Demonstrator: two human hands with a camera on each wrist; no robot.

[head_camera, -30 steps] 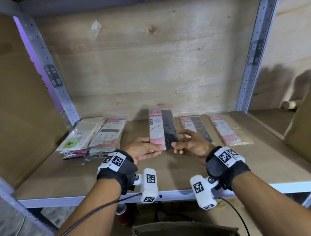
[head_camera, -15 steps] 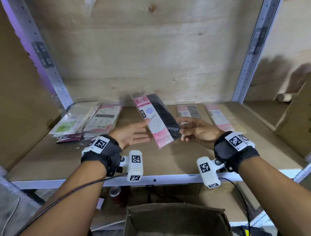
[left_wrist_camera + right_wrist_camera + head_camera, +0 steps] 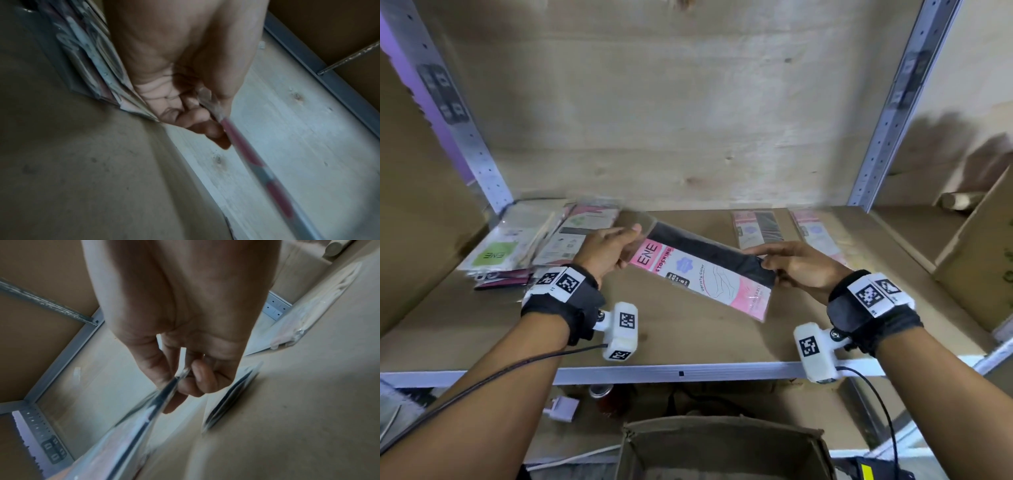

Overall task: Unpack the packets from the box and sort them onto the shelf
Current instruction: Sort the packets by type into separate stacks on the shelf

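Note:
A pink and black ENE stocking packet (image 3: 698, 274) hangs slantwise just above the shelf board (image 3: 688, 346), held between both hands. My left hand (image 3: 631, 245) pinches its clear upper-left end. My right hand (image 3: 760, 260) pinches its black right edge. In the left wrist view my left hand (image 3: 209, 116) curls on the packet (image 3: 248, 155), seen edge-on. In the right wrist view my right hand (image 3: 180, 381) pinches the packet's glossy edge (image 3: 144, 418). The open cardboard box (image 3: 722, 445) stands on the floor below the shelf; its inside is hidden.
Two stacks of packets (image 3: 517, 246) lie at the shelf's left back, and two single packets (image 3: 756, 229) (image 3: 815, 233) lie at the right back. Metal uprights (image 3: 887, 113) frame the bay. A cardboard box (image 3: 979, 260) stands to the right. A front strip of bare board shows.
The packet has come up off the shelf and turned from lengthwise to nearly crosswise. My left hand, open half a second ago, now pinches its end. The view has tilted downward.

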